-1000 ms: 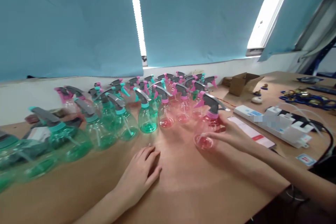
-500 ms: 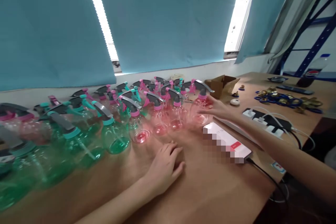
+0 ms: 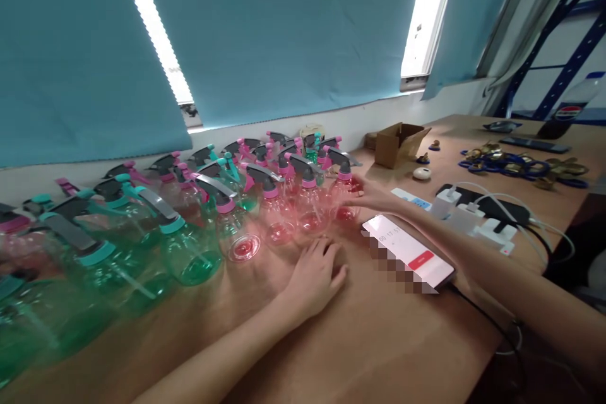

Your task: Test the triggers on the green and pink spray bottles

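My right hand [image 3: 362,194] holds a pink spray bottle [image 3: 344,205] by its body, with the fingers at its right side. The bottle stands upright on the table at the right end of the front row. Its nearest neighbour is another pink spray bottle [image 3: 310,205], just to the left. My left hand [image 3: 318,274] lies on the tabletop in front of the bottles, fingers loosely apart and holding nothing. Several pink and green spray bottles with grey trigger heads fill the left side, among them a green spray bottle [image 3: 192,252].
A lit phone [image 3: 411,252] with a cable lies beneath my right forearm. Beyond it are a power strip [image 3: 487,202] with chargers, a white earbud case [image 3: 421,173] and an open cardboard box [image 3: 395,145]. Brass-and-blue rings [image 3: 521,164] and a cola bottle [image 3: 572,104] stand farther right.
The pink spray bottle in my right hand has shifted left, closer to its neighbour. My left hand stays on the table, slightly farther right in view. The camera view has shifted a little.
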Available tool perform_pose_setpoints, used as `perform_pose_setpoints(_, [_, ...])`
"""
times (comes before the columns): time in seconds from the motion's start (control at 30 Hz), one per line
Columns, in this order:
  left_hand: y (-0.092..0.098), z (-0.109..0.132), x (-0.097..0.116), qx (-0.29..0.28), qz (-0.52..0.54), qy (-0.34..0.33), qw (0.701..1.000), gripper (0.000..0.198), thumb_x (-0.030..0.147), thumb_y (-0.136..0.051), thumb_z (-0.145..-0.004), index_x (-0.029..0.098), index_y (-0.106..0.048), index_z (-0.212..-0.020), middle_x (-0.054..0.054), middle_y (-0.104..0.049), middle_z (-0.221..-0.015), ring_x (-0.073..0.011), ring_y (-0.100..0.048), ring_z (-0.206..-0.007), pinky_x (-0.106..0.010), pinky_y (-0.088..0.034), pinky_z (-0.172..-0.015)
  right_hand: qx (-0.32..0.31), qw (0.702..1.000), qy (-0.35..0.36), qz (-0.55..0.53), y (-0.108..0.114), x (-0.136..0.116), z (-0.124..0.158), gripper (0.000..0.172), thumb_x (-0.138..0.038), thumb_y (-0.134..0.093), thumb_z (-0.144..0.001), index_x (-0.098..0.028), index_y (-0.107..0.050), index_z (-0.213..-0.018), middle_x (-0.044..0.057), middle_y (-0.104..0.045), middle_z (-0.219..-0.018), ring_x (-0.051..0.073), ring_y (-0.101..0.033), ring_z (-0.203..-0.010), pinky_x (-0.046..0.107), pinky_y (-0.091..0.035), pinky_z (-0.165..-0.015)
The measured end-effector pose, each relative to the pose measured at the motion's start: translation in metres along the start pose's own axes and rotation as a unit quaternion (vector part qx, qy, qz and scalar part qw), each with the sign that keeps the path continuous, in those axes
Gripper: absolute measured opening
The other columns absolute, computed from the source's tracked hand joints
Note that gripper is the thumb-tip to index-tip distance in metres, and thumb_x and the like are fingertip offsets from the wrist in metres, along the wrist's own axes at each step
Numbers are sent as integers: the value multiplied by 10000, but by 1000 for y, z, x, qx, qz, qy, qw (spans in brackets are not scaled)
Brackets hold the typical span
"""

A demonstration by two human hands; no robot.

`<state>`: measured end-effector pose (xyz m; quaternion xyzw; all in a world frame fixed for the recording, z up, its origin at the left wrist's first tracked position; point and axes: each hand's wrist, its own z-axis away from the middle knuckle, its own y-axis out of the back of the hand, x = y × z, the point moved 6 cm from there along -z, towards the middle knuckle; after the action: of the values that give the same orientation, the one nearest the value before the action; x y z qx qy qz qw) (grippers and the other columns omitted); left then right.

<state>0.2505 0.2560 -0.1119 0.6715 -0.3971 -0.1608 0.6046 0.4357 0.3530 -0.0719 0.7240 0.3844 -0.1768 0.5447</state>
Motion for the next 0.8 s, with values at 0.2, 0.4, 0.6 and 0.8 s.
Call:
perform_pose_setpoints(0.2, [-1,0,0,0,-5,-3,1000,344,301,-491,-929,137,-515,-1231,-161,-521,-1336,-309,-446,-1286,-481,-393,-1053,30,999,-26,24,-1,-2,14,825,-509,-759,-672,-204,-425,-1362,154,-523,-1370,333,-488,-1268,474,-402,-1035])
perform_pose_setpoints(0.4, [2,16,-4,-2,-15,-7,1000,368,288,-515,-925,121,-532,-1252,-166,-524,-1355,-305,-449,-1293,-481,-376,-1070,90,991,-72,61,-2,-26,65,822,-533,-688,-735,-132,-373,-1380,244,-500,-1349,386,-498,-1238,570,-418,-976])
perform_pose_setpoints(0.6, [30,84,-26,-3,-17,-3,1000,412,290,-537,-920,129,-512,-1298,-164,-526,-1370,-302,-477,-1274,-484,-417,-1038,-39,996,78,30,-72,-116,96,327,-381,-626,-834,-211,-592,-1111,94,-670,-1088,249,-645,-989,417,-525,-832])
perform_pose_setpoints(0.8, [79,191,-61,10,-26,48,998,341,254,-532,-914,197,-546,-1251,-102,-595,-1297,-260,-554,-1185,-427,-457,-1003,-192,955,226,-13,-176,-206,99,177,-216,-574,-864,-199,-635,-1029,66,-679,-991,196,-652,-893,343,-525,-798])
